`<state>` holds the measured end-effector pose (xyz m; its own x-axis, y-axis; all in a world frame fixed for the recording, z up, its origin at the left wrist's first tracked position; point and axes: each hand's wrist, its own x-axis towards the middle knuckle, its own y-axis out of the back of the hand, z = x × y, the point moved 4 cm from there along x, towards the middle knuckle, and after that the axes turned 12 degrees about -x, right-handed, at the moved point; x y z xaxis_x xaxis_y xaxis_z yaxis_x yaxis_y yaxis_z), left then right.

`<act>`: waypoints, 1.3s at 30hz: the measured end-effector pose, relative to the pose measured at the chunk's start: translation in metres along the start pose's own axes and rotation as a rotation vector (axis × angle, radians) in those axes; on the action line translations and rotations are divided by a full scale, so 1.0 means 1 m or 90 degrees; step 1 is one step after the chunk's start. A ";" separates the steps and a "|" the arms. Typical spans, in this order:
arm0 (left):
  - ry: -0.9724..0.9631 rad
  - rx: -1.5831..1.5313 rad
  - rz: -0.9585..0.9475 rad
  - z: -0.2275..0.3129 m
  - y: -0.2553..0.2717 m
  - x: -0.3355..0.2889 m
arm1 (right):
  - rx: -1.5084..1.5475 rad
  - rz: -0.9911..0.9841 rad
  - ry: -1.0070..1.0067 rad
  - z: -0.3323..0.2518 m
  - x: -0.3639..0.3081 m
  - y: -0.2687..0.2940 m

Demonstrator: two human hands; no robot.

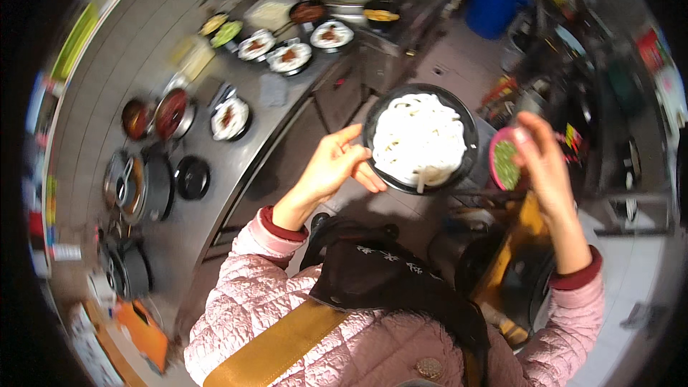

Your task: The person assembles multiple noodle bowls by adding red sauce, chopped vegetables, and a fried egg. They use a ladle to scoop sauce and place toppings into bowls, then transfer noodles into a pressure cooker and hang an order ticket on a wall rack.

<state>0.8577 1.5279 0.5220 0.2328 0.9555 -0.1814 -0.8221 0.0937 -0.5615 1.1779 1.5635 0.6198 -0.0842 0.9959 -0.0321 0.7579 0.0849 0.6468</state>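
My left hand (337,165) grips the left rim of a round black bowl (375,112) and holds it up in front of me. White noodles (416,136) heap inside it, partly washed out by glare. To its right is my raised right hand (546,161), apart from the black bowl. It overlaps the right edge of a pink bowl (494,160) with chopped greens (507,165) in it. Motion smears those fingers, so whether they touch the pink bowl or hold anything is unclear.
Along the left runs a metal counter (240,179) carrying several bowls of noodles with red-brown topping (290,56), dark pots (154,186) and a black bowl (192,177). A blue bin (493,3) stands on the floor (451,57) at the far right. An orange board (141,330) lies lower left.
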 end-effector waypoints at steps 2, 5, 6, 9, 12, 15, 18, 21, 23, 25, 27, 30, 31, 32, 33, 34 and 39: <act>-0.028 -0.005 0.067 0.001 0.032 -0.030 | 0.273 -0.173 -0.125 0.001 0.006 -0.090; -0.065 -0.014 0.078 0.011 0.078 -0.087 | 0.667 -0.456 -0.218 -0.018 -0.005 -0.213; -0.073 -0.002 0.098 0.016 0.093 -0.107 | 0.733 -0.512 -0.198 -0.025 -0.016 -0.244; -0.063 0.032 0.177 0.026 0.140 -0.163 | 0.872 -0.553 -0.271 -0.045 -0.040 -0.339; -0.049 0.065 0.258 0.036 0.193 -0.211 | 0.818 -0.576 -0.290 -0.068 -0.063 -0.421; -0.029 0.093 0.282 0.041 0.236 -0.246 | 0.781 -0.646 -0.309 -0.086 -0.084 -0.469; -0.038 0.122 0.253 0.045 0.265 -0.261 | 0.803 -0.652 -0.277 -0.107 -0.090 -0.494; -0.045 0.104 0.253 0.045 0.291 -0.260 | 0.816 -0.678 -0.308 -0.120 -0.087 -0.498; -0.042 0.036 0.278 0.042 0.319 -0.249 | 0.809 -0.640 -0.291 -0.123 -0.077 -0.497; -0.075 0.049 0.359 0.041 0.361 -0.225 | 0.841 -0.629 -0.271 -0.123 -0.064 -0.494; -0.078 0.053 0.445 0.034 0.404 -0.189 | 0.831 -0.617 -0.248 -0.118 -0.047 -0.488; -0.027 -0.038 0.514 0.021 0.464 -0.129 | 0.825 -0.616 -0.218 -0.107 -0.014 -0.477; -0.040 -0.083 0.529 0.017 0.478 -0.110 | 0.778 -0.592 -0.202 -0.101 -0.001 -0.472; -0.045 -0.104 0.556 0.014 0.491 -0.092 | 0.751 -0.558 -0.234 -0.095 0.013 -0.468; -0.052 -0.125 0.584 0.011 0.502 -0.076 | 0.755 -0.547 -0.238 -0.092 0.026 -0.463; -0.068 -0.170 0.590 0.008 0.509 -0.061 | 0.744 -0.564 -0.214 -0.090 0.039 -0.454; -0.097 -0.270 0.551 0.002 0.518 -0.019 | 0.748 -0.584 -0.213 -0.086 0.096 -0.438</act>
<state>0.4264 1.5591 0.2356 -0.4571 0.6757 -0.5784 -0.4152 -0.7371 -0.5331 0.7819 1.6192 0.3990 -0.7721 0.5352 -0.3426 0.6095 0.4711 -0.6376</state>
